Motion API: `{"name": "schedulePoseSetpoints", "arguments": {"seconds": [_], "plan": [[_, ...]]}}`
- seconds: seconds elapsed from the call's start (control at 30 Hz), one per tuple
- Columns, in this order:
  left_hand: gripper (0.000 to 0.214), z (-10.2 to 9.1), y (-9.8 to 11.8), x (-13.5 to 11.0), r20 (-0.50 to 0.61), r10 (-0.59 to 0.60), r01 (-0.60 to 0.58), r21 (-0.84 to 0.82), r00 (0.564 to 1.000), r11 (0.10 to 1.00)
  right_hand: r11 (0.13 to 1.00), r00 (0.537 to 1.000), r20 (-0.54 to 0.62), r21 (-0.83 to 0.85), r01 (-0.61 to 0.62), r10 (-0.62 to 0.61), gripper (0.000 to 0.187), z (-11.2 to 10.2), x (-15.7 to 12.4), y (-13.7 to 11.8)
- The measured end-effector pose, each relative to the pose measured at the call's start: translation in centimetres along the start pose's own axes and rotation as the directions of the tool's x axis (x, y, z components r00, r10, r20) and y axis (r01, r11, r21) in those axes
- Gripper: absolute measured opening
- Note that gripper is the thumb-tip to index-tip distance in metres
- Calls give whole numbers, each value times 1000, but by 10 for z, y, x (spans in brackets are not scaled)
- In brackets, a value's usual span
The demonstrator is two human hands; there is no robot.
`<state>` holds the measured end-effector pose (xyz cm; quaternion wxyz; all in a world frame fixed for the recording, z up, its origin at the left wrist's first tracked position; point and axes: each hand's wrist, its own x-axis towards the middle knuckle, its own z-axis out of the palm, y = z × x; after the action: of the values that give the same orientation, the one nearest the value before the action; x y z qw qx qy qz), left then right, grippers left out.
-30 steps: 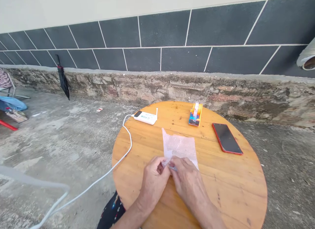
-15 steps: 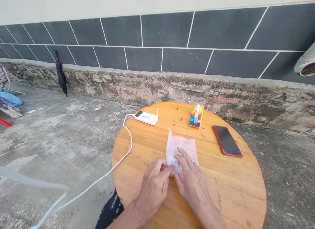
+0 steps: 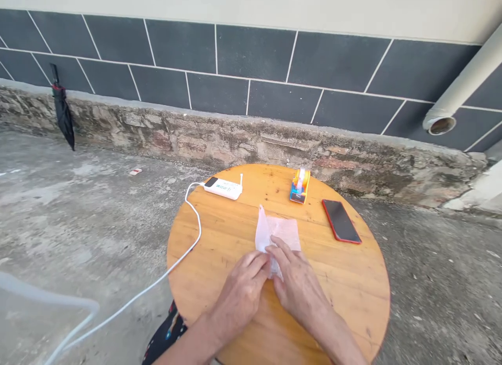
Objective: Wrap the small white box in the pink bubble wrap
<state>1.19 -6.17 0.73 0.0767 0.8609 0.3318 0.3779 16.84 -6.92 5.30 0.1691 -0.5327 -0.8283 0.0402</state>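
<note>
A pale pink, see-through sheet of bubble wrap (image 3: 285,228) lies on the round wooden table (image 3: 219,234), its left part folded up into a standing flap. My left hand (image 3: 242,286) pinches the near left edge of the wrap with thumb and fingers closed. On the right, my right hand (image 3: 300,284) has its fingers curved over the sheet and its thumb at the near edge, holding the fold. Whatever lies inside the fold is hidden by my fingers.
A white device (image 3: 224,188) with a white cable (image 3: 198,218) sits at the back left. Beyond the sheet are a yellow-blue tape dispenser (image 3: 300,186) and a red-edged phone (image 3: 341,221). An umbrella (image 3: 64,111) leans against the wall; a pipe (image 3: 455,101) juts out at right.
My view has turned to the right, so everything appears further left. My left thumb has drawn in behind the fingers at the wrap's edge. My right hand stays over the sheet.
</note>
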Motion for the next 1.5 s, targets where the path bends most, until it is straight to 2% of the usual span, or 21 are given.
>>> {"name": "schedulePoseSetpoints", "arguments": {"seconds": [0.17, 0.27, 0.33, 0.4, 0.5, 0.6, 0.67, 0.77, 0.93, 1.0, 1.07, 1.3, 1.5], "plan": [[41, -7, -1, 4, 31, 22, -21, -52, 999, 998, 977, 999, -41, 210, 27, -19, 58, -5, 2, 4], [40, -13, 1, 8, 44, 25, -21, -82, 999, 996, 917, 987, -91, 388, -89, 135, 43, -15, -6, 14], [35, -15, 1, 10, 39, 31, -27, -97, 999, 995, 862, 940, -88, 434, -262, 330, 29, -23, -19, 26], [32, -14, -1, 10, 14, 48, -47, -99, 999, 994, 784, 863, -24, 433, -446, 504, 23, -29, -36, 41], [30, -8, -6, 8, -31, 66, -68, -97, 997, 993, 645, 789, 123, 507, -571, 602, 30, -27, -62, 61], [28, -3, -12, 6, -36, 58, -62, -126, 998, 990, 473, 721, 296, 591, -654, 627, 39, -17, -72, 65], [27, -1, -14, 5, -38, 48, -53, -144, 998, 988, 375, 696, 376, 636, -674, 612, 41, -10, -68, 61], [28, 1, -16, 5, -50, 34, -42, -160, 998, 986, 283, 686, 448, 678, -678, 573, 40, -7, -54, 51], [26, 4, -18, 5, -60, 23, -34, -183, 998, 982, 205, 704, 515, 716, -667, 489, 41, -12, -36, 40], [26, 4, -18, 6, -70, 16, -30, -196, 997, 980, 198, 720, 505, 736, -648, 476, 40, -11, -33, 38], [26, 4, -18, 7, -73, 11, -26, -209, 997, 978, 225, 732, 467, 745, -628, 497, 40, -7, -30, 36], [23, -1, -18, 9, -42, 7, -15, -210, 999, 978, 401, 744, 304, 691, -602, 595, 35, 16, -18, 36], [22, 1, -19, 9, -32, 9, -15, -204, 999, 979, 530, 729, 201, 565, -632, 655, 22, 24, -10, 34]]}}
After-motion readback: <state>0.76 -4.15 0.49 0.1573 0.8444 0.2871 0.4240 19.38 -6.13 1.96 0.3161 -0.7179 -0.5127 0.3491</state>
